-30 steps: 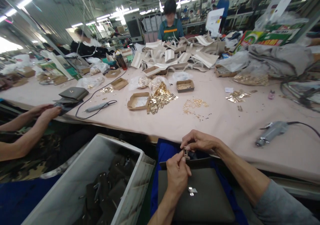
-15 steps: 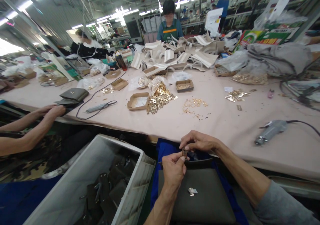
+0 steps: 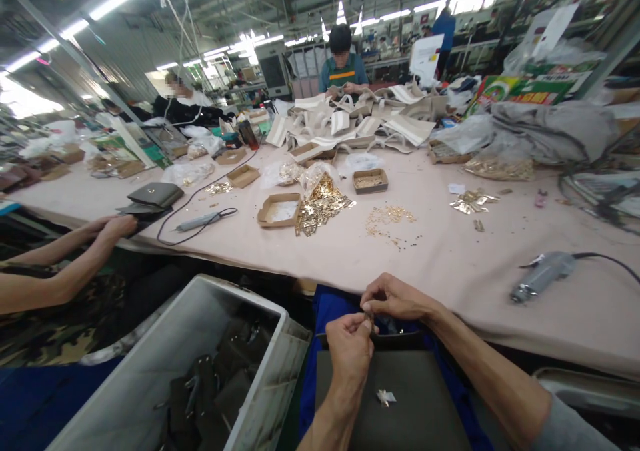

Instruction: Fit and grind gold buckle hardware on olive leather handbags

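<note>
Both my hands meet at the table's near edge, over a dark grey leather bag [image 3: 400,404] lying on blue cloth in my lap. My left hand [image 3: 350,347] is closed in a pinch on a small metal clasp piece [image 3: 370,317]. My right hand [image 3: 395,297] curls over the same piece from the far side, fingers closed on it. A small silver fitting [image 3: 385,397] sits on the bag's front panel.
A grey crate [image 3: 200,371] of dark leather parts stands to my left. A co-worker's arms [image 3: 65,264] reach to grey wallets [image 3: 153,196]. On the pink table [image 3: 450,257] lie gold hardware [image 3: 320,204], cardboard trays [image 3: 279,209], an electric screwdriver [image 3: 543,274] and beige bags [image 3: 360,121].
My hands have drawn closer together over the clasp piece, which is now mostly hidden between the fingers. The view has tilted down slightly.
</note>
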Available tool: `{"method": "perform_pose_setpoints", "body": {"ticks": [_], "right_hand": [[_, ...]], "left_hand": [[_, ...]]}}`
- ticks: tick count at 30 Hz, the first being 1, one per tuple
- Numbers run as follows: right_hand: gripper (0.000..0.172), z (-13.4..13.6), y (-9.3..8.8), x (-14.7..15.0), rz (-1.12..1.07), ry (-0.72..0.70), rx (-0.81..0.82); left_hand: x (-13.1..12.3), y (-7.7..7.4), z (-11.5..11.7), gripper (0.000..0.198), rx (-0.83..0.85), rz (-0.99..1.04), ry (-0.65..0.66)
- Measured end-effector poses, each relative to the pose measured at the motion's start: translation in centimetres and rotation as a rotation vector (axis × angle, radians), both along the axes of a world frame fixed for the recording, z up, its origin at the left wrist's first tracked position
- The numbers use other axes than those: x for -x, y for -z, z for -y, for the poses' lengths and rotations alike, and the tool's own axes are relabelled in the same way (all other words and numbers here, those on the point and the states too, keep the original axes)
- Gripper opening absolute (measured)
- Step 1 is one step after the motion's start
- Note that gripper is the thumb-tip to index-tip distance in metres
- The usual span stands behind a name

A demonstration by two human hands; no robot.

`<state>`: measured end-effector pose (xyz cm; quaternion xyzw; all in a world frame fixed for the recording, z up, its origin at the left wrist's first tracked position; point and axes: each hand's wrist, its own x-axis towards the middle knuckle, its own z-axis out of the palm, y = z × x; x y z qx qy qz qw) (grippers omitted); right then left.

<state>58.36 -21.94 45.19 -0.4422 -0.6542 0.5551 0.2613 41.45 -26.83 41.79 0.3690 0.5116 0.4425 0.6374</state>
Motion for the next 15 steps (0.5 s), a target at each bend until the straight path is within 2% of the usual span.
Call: {"method": "perform_pose_setpoints", "body": {"ticks": [4,8,12,15], "right_hand": [[0.025,1.2,0.0,0.6,-0.024,0.147,-0.074],[0.023,2.3,-0.4,0.9,-0.104,0.198,-0.098],[0.014,3.1,-0.5,1.4,-0.01,0.287,-0.185],[0.013,3.6,-0.2,2.0,0.043,0.347,-0.172]], "left_hand": [[-0.1,-0.4,0.3,0.026,-0.03,-0.023,0.036],[0.2,-0.6,0.5,0.038,-0.093,-0.032,0.132],[0.2,0.7,0.4,0.052,-0.064,-0.05,0.052],[0.0,1.7,0.4,0.055,-0.086,-0.106,0.035]]}}
